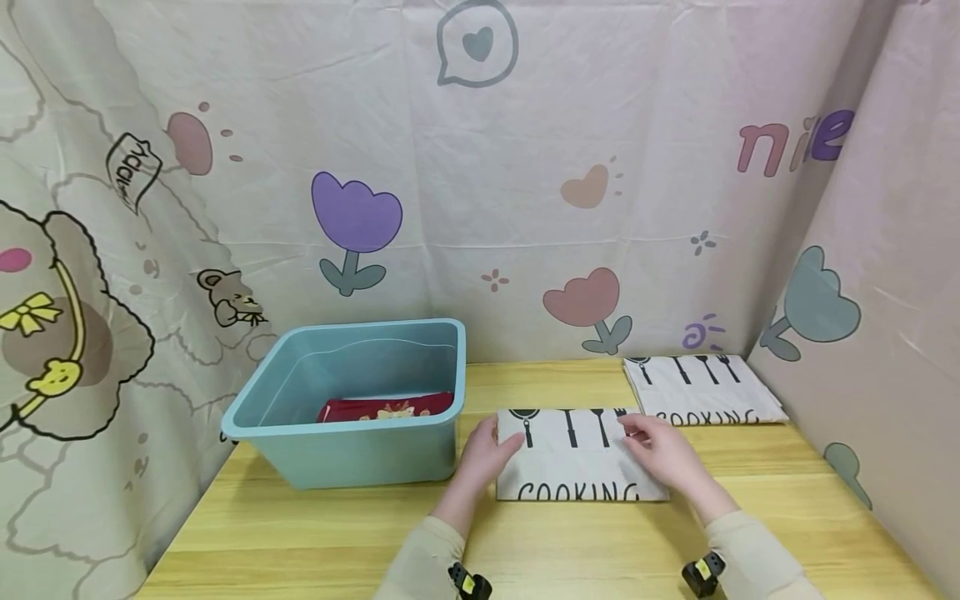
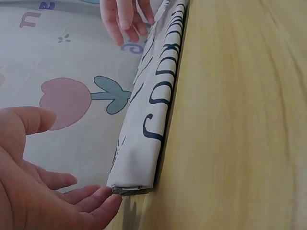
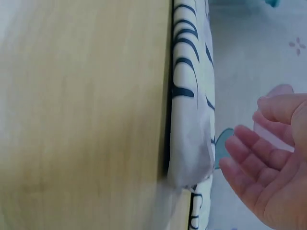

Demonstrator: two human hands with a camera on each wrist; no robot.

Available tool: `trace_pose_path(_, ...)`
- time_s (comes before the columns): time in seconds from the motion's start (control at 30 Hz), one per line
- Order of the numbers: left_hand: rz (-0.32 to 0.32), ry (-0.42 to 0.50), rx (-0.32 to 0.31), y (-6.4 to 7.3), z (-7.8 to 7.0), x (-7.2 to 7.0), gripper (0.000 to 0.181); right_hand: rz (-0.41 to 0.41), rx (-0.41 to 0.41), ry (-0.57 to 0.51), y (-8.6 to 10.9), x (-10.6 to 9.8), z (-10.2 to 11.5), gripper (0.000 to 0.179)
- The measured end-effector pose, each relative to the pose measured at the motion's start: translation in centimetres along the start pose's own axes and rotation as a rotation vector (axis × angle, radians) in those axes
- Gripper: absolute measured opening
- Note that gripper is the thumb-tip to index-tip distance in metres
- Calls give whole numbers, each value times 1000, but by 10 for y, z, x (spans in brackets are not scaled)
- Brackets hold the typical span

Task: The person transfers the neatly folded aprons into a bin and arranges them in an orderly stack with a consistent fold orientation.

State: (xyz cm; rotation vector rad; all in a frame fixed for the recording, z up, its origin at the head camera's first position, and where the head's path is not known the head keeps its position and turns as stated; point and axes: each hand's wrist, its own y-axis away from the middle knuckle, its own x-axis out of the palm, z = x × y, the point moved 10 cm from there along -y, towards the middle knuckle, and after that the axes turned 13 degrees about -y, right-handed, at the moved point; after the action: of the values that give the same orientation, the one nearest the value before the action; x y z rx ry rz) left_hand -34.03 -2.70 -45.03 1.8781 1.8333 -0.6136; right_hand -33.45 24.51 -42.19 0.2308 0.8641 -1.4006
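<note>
A folded white cloth (image 1: pixel 573 467) printed with dark utensils and the word COOKING lies flat on the table. My left hand (image 1: pixel 484 450) is at its left edge, thumb over the top; in the left wrist view the fingertips (image 2: pixel 108 203) reach the cloth's folded end (image 2: pixel 132 177). Above the cloth's right side is my right hand (image 1: pixel 663 450), its fingers loosely bent and nothing between them. The right wrist view shows those fingers (image 3: pixel 249 158) apart from the thumb, beside the cloth's corner (image 3: pixel 192 163).
A second folded cloth (image 1: pixel 701 392) with the same print lies at the back right. On the left stands a light blue bin (image 1: pixel 360 458) with a dark red patterned cloth (image 1: pixel 386 407) inside. A printed curtain (image 1: pixel 480 167) hangs behind the wooden table (image 1: pixel 570 550).
</note>
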Motion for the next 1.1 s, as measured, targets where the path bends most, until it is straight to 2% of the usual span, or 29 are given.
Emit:
trace_pose_path(0.23, -13, -3, -67, -8, 6, 1, 64, -23, 126, -31, 2, -10, -24, 39)
trace_pose_path(0.53, -4, -9, -147, -11, 13, 5, 69, 19, 251, 46, 5, -7, -40, 43)
trace_pose_path(0.77, -10, 17, -184, -13, 16, 5, 68, 23, 279, 91, 4, -6, -46, 42)
trace_pose_path(1.1, -23, 40, -204, -16, 22, 6, 65, -1, 321, 76, 2, -8, -50, 41)
